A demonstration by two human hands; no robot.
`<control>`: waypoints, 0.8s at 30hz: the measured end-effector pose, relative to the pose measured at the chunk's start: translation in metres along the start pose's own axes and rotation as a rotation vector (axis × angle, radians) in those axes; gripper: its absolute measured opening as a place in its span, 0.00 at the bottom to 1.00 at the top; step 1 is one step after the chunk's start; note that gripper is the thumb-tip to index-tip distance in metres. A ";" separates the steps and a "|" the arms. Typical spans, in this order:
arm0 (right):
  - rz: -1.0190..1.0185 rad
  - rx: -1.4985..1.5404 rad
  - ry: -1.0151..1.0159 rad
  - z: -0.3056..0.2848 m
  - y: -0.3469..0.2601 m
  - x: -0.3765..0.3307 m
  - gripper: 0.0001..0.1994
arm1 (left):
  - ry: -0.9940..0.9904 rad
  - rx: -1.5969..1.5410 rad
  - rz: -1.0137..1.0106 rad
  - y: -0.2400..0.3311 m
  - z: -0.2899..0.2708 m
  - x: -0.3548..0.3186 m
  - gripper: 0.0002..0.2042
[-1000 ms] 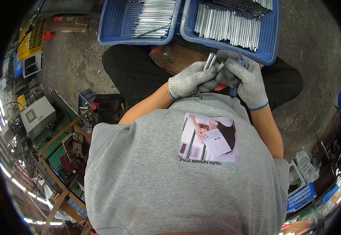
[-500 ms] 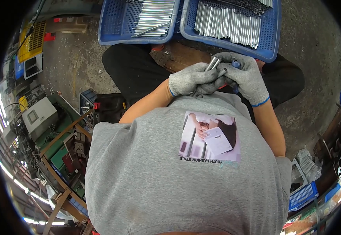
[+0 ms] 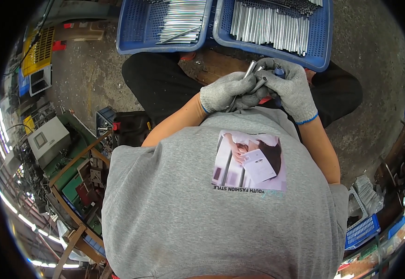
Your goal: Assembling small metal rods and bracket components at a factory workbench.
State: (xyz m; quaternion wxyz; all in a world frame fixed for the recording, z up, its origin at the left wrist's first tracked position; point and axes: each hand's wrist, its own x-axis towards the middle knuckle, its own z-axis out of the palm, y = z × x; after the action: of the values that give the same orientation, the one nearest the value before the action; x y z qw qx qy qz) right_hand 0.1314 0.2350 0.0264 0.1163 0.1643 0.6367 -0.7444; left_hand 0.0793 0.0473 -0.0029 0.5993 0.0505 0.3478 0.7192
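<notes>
My gloved left hand [image 3: 228, 90] is closed around a few short metal tubes [image 3: 249, 69], which stick up past its thumb at a slant. Another tube [image 3: 259, 84] lies tilted between the two hands, its open end turned up toward my right hand. My gloved right hand [image 3: 296, 88] has its fingers curled around a slim blue tool [image 3: 279, 72], whose rounded end shows above the thumb. Its working tip is hidden by the gloves. Both hands meet above my lap, close in front of the grey shirt.
Two blue plastic baskets [image 3: 159, 48] stand just beyond my crossed legs, both holding rows of shiny metal tubes [image 3: 270, 28]. Off to the left are a black case [image 3: 132, 129] and a green machine bench with a grey box [image 3: 48, 139]. A blue crate [image 3: 361, 232] lies at the lower right.
The tubes in my left hand have shifted and fanned apart, and one now points its open end up between the hands. My right hand has turned slightly with the blue tool.
</notes>
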 end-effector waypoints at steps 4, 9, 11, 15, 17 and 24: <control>-0.001 0.054 0.000 -0.001 0.001 0.001 0.11 | 0.086 0.058 0.025 0.004 0.005 -0.001 0.25; -0.020 0.019 0.014 -0.002 0.004 0.001 0.10 | 0.177 0.160 -0.013 0.011 0.008 -0.003 0.24; -0.075 -0.012 0.032 -0.001 0.006 0.002 0.11 | 0.195 0.174 -0.029 0.013 0.010 -0.003 0.23; -0.061 -0.087 0.036 -0.001 -0.001 -0.001 0.12 | 0.247 0.275 0.012 0.018 0.012 -0.003 0.21; -0.039 -0.116 0.034 -0.003 -0.005 -0.001 0.12 | 0.260 0.447 -0.024 0.023 0.008 -0.005 0.20; -0.409 -0.570 0.029 -0.030 -0.006 -0.007 0.12 | 0.370 0.900 0.144 0.018 -0.007 -0.003 0.17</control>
State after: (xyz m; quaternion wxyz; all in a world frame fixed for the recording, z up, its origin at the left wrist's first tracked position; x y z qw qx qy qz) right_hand 0.1380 0.2650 0.0308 -0.0032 0.0047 0.8401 -0.5424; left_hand 0.0614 0.0403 0.0031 0.3948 0.1997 0.7203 0.5342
